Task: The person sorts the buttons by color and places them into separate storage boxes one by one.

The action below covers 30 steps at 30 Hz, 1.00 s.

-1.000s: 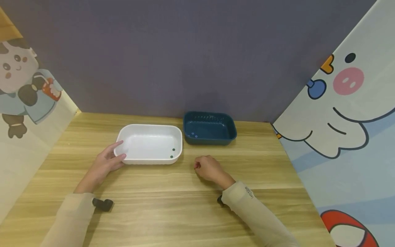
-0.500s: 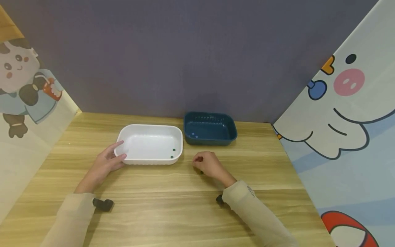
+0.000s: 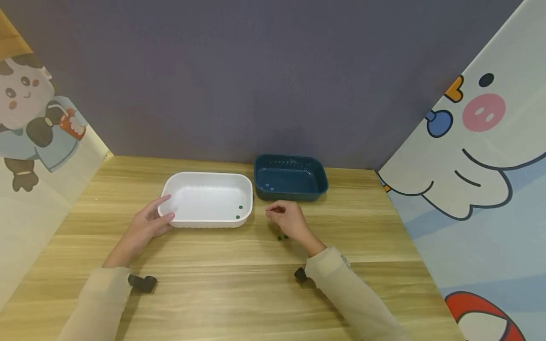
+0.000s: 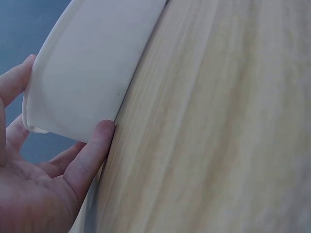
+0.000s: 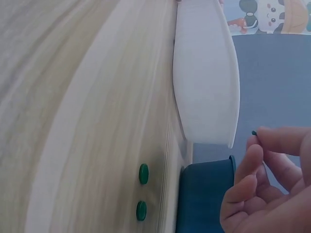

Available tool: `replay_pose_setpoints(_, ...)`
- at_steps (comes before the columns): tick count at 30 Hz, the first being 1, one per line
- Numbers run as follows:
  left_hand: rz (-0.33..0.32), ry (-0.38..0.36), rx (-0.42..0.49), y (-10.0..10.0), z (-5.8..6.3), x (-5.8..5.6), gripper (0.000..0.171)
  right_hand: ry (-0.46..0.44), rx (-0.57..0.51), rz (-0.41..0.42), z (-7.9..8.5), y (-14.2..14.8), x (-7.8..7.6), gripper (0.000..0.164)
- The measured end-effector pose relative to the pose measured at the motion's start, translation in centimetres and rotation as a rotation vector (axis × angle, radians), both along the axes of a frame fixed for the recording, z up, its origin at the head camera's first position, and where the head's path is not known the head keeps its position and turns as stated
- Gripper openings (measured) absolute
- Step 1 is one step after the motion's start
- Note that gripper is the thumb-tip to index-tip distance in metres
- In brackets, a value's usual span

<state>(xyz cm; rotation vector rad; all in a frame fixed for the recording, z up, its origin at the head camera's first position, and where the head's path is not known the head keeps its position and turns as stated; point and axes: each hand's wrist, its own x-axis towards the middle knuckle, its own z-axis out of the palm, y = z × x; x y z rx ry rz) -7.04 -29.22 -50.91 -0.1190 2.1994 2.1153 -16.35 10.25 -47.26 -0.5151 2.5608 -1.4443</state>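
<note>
My left hand (image 3: 144,226) grips the left end of a white plastic basin (image 3: 204,222); in the left wrist view its fingers (image 4: 92,155) lie against the basin wall. Two small green discs (image 3: 237,217) lie inside the basin at its right end. My right hand (image 3: 291,221) is just right of the basin, above the table. In the right wrist view its thumb and a finger pinch a small green disc (image 5: 254,133), of which only the edge shows. Below that hand, two more green discs (image 5: 141,210) are on the table.
A smaller dark blue basin (image 3: 292,195) stands right beside the white one, with two small round marks or discs on its floor. A grey panel (image 3: 264,85) rises behind both. Printed panels (image 3: 477,166) flank the wooden table (image 3: 213,284) on each side.
My right hand has lifted and moved slightly forward, towards the blue basin. Two green discs on the table have come into sight beneath it. The left hand and both basins have stayed put.
</note>
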Motion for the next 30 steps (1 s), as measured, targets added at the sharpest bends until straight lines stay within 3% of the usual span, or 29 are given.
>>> replay_pose_setpoints(11, 0.001, 0.016, 0.018, 0.0, -0.1, 0.1, 0.072, -0.024, -0.083, -0.033, 0.2, -1.1, -0.1, 0.007)
replay_pose_setpoints(30, 0.001, 0.030, 0.020, -0.1, -0.6, 0.1, 0.071, -0.093, -0.195, -0.021, -0.2, -4.0, 0.0, 0.010)
